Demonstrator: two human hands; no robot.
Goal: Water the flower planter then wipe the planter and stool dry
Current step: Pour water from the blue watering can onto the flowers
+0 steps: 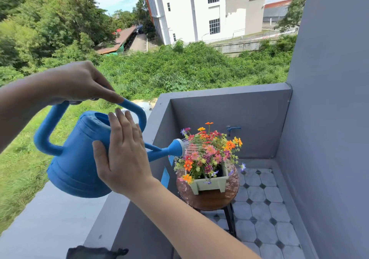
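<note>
A blue watering can is tilted toward the right, and thin streams of water leave its round rose onto the flowers. My left hand grips the can's top handle. My right hand lies flat with fingers spread against the can's side. The pale green planter full of orange, pink and red flowers stands on a round wooden stool with black legs, in the balcony corner. A dark cloth lies on the ledge at the bottom edge.
A grey parapet wall encloses the balcony, with a wide ledge on the left. A blue tap sticks out of the far wall behind the flowers. The floor has grey tiles. A grey wall rises on the right.
</note>
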